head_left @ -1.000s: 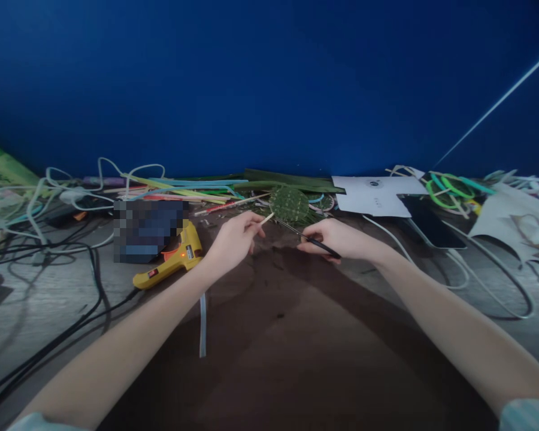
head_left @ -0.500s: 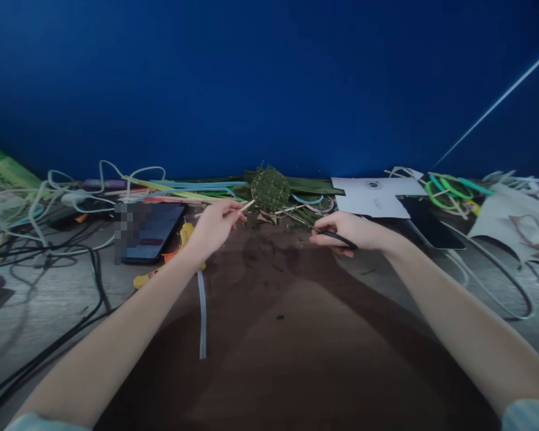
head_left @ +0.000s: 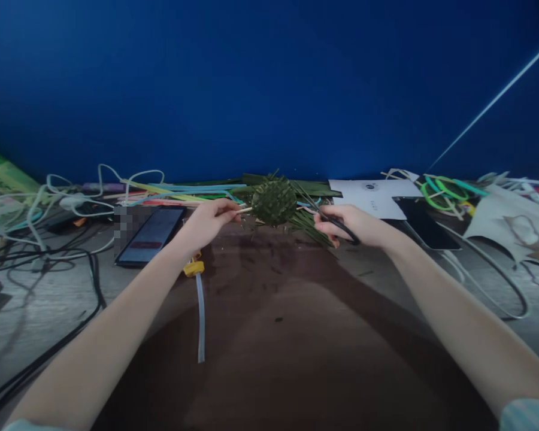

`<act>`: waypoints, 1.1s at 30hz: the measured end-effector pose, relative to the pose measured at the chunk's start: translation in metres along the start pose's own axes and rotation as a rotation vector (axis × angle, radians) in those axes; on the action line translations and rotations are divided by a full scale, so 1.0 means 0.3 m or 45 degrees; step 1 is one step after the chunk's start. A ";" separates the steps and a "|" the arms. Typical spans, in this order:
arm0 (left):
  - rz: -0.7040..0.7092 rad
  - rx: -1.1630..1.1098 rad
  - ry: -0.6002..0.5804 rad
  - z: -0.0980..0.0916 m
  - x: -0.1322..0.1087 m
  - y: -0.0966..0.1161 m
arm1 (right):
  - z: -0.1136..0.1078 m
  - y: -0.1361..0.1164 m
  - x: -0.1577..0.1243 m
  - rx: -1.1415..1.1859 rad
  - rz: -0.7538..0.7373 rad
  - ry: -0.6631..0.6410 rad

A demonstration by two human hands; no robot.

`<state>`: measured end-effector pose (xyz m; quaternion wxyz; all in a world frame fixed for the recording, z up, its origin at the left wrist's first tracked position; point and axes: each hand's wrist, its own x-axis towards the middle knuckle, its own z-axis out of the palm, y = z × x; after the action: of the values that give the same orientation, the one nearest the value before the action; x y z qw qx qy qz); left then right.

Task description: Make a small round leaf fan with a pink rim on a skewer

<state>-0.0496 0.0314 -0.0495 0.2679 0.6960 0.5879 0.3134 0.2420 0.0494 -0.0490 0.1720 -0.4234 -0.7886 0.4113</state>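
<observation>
From where I stand, there's one round, dark-green piece of woven leaf [head_left: 273,202] at the centre, its surface bristly with small overlapping squares and short leaf ends poking out around its rim. It sits on one thin, pale stick [head_left: 244,210], at the back of the brown table [head_left: 287,371], in front of the blue wall [head_left: 269,84]; I can't tell whether it touches what lies behind it. The left hand [head_left: 211,221] has a narrow grip, fingertips pinched round the stick just beside the leaf piece. The right hand [head_left: 353,224] has its grip closed on one pair of black-handled scissors [head_left: 342,226], whose slim blades point up toward the leaf piece's right edge; whether they touch it, I can't make out. Below the blades lies a loose bunch of thin green leaf strips [head_left: 312,226]. I count two dark, flat phones: one left phone [head_left: 155,236] near the left forearm, one right phone [head_left: 431,226] beyond the right hand, beside a single white cut-out sheet of paper [head_left: 371,200]. One yellow plastic tool [head_left: 194,267] is mostly hidden by the left forearm, and one translucent, whitish rod [head_left: 201,323] runs from it toward the person.
</observation>
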 end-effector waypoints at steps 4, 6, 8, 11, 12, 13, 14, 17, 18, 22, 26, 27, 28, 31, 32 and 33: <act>0.007 -0.145 -0.053 0.012 0.003 -0.016 | 0.008 0.007 0.005 -0.060 -0.068 -0.066; 0.009 -0.183 -0.059 0.019 0.004 -0.024 | 0.010 0.002 0.004 -0.086 -0.090 -0.070; 0.005 -0.221 -0.063 0.024 0.005 -0.029 | 0.014 -0.005 0.002 -0.109 -0.112 -0.064; -0.001 -0.269 -0.073 0.029 0.003 -0.031 | 0.021 -0.017 -0.001 -0.127 -0.145 -0.040; -0.001 -0.273 -0.075 0.030 0.002 -0.029 | 0.024 -0.021 -0.002 -0.130 -0.151 -0.031; -0.005 -0.269 -0.071 0.030 0.001 -0.026 | 0.027 -0.025 -0.003 -0.132 -0.154 -0.022; -0.009 -0.258 -0.064 0.030 0.000 -0.023 | 0.030 -0.029 -0.004 -0.134 -0.154 -0.012; -0.020 -0.201 -0.058 0.031 -0.005 -0.016 | 0.037 -0.041 -0.004 -0.138 -0.145 0.019; -0.018 -0.177 -0.059 0.031 -0.006 -0.015 | 0.038 -0.044 -0.004 -0.137 -0.140 0.032; 0.044 -0.114 -0.066 0.034 -0.009 -0.019 | 0.042 -0.054 -0.005 -0.133 -0.133 0.056; 0.064 -0.124 -0.074 0.040 -0.009 -0.022 | 0.050 -0.057 -0.006 -0.133 -0.135 0.094; 0.053 -0.127 -0.075 0.042 -0.009 -0.022 | 0.053 -0.058 -0.006 -0.131 -0.131 0.109; 0.041 -0.126 -0.073 0.043 -0.009 -0.022 | 0.056 -0.058 -0.007 -0.127 -0.126 0.119; 0.031 -0.111 -0.070 0.045 -0.007 -0.024 | 0.063 -0.059 -0.007 -0.108 -0.109 0.160; 0.040 -0.111 -0.069 0.045 -0.007 -0.025 | 0.065 -0.058 -0.007 -0.100 -0.106 0.174; 0.049 -0.114 -0.068 0.045 -0.006 -0.026 | 0.066 -0.057 -0.006 -0.093 -0.104 0.185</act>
<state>-0.0446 0.0308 -0.0645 0.3083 0.7027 0.5523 0.3257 0.2217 0.0327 -0.0471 0.2300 -0.4257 -0.8051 0.3431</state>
